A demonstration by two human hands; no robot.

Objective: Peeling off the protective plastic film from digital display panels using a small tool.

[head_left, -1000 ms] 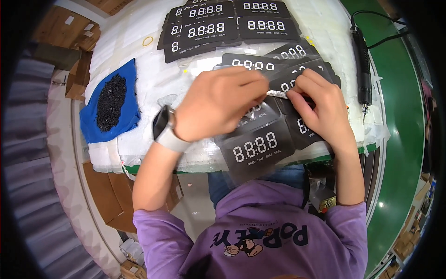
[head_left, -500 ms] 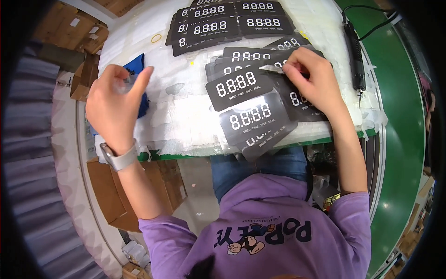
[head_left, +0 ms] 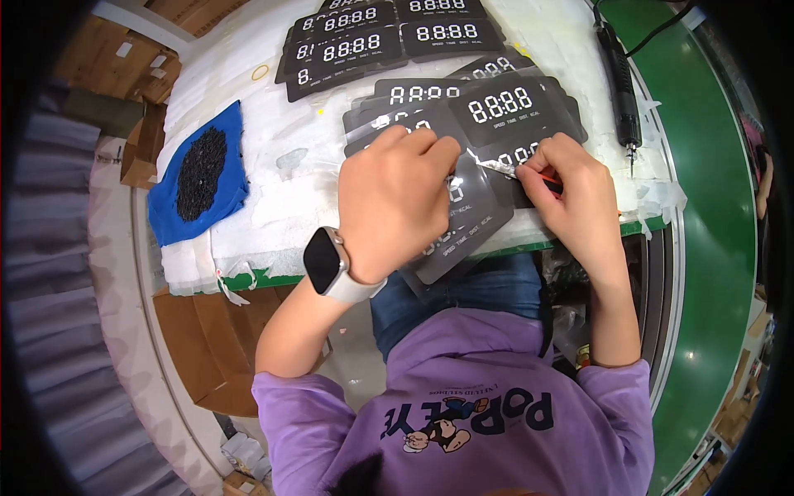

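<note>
My left hand (head_left: pixel 401 202), with a watch on its wrist, is closed over the nearer pile of black display panels (head_left: pixel 500 106). Its fingertips are pinched at the panels, and what lies between them is hidden. Closed around a slim pointed tool (head_left: pixel 498 168) with a silvery tip and a red and black handle, my right hand (head_left: pixel 572 186) rests just right of the left one. The tool's tip points left, toward the left fingertips. Overlapping panels, some glossy, reach the table's near edge under both hands.
More display panels (head_left: pixel 360 45) are piled at the far side. A blue cloth (head_left: pixel 236 178) with small black pieces (head_left: pixel 201 174) lies at the left. A black corded pen-shaped tool (head_left: pixel 620 87) lies at the right. A cardboard box (head_left: pixel 198 347) stands below the table's near edge.
My left hand has moved right, from above the blue cloth to the panels, and its fingers have closed. My right hand has come nearer with its tool, uncovering a panel. The view has shifted slightly.
</note>
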